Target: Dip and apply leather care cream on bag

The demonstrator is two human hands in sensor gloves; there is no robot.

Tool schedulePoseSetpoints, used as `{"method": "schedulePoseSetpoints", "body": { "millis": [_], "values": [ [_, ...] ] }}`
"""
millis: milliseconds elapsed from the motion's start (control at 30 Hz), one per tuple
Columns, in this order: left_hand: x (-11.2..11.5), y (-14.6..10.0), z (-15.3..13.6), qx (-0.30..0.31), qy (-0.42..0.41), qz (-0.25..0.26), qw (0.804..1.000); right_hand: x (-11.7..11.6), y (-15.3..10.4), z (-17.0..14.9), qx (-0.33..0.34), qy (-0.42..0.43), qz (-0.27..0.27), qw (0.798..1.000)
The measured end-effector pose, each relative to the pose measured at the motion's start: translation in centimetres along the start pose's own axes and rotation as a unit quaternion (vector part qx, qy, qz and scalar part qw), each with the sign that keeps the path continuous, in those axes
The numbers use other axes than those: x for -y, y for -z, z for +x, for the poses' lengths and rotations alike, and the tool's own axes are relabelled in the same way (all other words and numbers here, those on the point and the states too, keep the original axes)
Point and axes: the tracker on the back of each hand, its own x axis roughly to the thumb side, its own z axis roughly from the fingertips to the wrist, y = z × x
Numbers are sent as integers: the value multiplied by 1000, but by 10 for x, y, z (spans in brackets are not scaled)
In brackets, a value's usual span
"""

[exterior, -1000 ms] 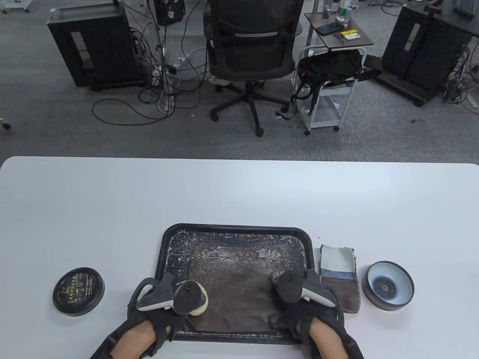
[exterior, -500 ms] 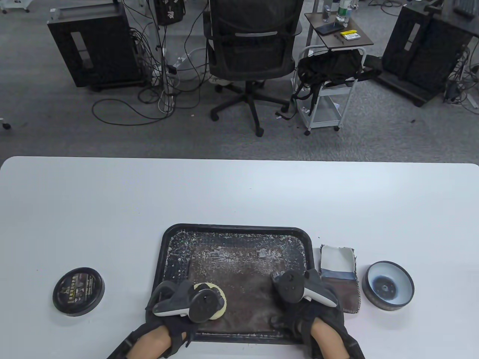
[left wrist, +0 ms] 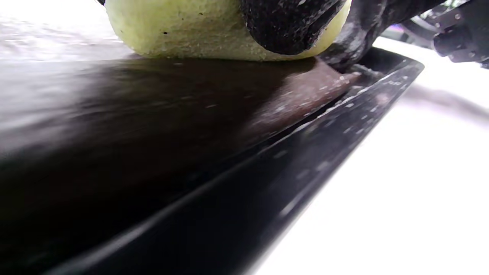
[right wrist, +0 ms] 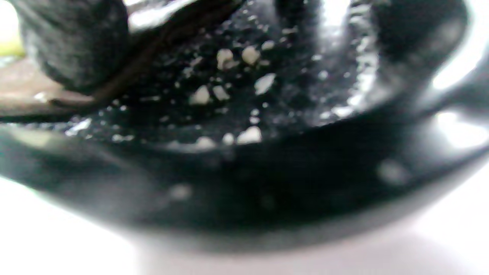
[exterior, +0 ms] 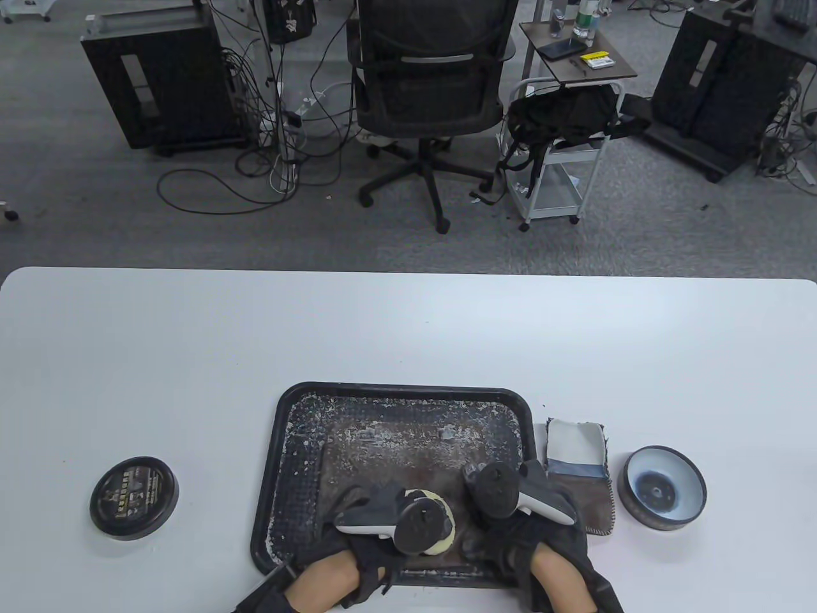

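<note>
A black tray (exterior: pixel 281 447) is set at the near middle of the white table (exterior: pixel 191 345), flecked with pale crumbs. A flat brown leather bag (exterior: pixel 396 460) lies inside it, its far part dusted white.

A pale yellow sponge (exterior: pixel 440 543) is gripped by the left hand (exterior: pixel 383 530) and pressed flat on the near part of the bag; in the left wrist view a black-gloved fingertip (left wrist: pixel 290 23) is seen curled over the sponge's (left wrist: pixel 183 30) side, with the sponge's underside touching the leather (left wrist: pixel 114 99).

The right hand (exterior: pixel 523 511) is placed at the tray's near right corner, just right of the sponge. In the right wrist view a blurred gloved fingertip (right wrist: pixel 72 46) is seen pressing on the bag's brown edge (right wrist: pixel 23 91); whether the fingers are curled or straight cannot be told.

A round black lid (exterior: pixel 134 498) with a printed label lies on the table, left of the tray. On the right, a folded cloth (exterior: pixel 577 460) lies just beside the tray, and an open cream tin (exterior: pixel 664 488) stands further right.
</note>
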Motion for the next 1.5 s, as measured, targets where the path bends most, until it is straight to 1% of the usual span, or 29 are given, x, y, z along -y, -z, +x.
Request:
{"method": "schedulePoseSetpoints", "body": {
  "millis": [100,167,300,367,433,567,667,833,1033,1100,1267,1400,1500],
  "values": [
    [-3,8,9,9,2,1,1000,0,0,0,0,-1,-1,1000],
    [-4,11,11,12,14,-1,1000,1,0,-3,7,14,5,1000],
    [-3,12,12,15,8,10,1000,3,0,-14,33,89,42,995],
    [-3,12,14,18,19,12,1000,3,0,-20,40,125,42,990],
    [-2,13,18,23,32,18,999,3,1,-22,28,152,32,987],
    [-1,16,26,42,31,17,998,3,1,-17,6,108,17,994],
    [0,19,31,51,36,14,998,4,2,-16,-1,104,7,995],
    [1,21,41,61,46,11,997,5,1,-11,-16,71,-8,997],
    [2,13,44,72,53,-2,996,7,1,-2,-27,7,-39,999],
    [2,10,43,72,62,-8,996,8,1,1,-30,-6,-46,998],
    [1,2,34,63,52,-23,996,7,1,4,-33,-23,-46,998],
    [3,-9,23,59,42,-27,997,7,1,4,-34,-22,-45,998],
    [6,-21,10,42,31,-44,998,7,2,2,-33,-8,-43,999]
  ]
}}
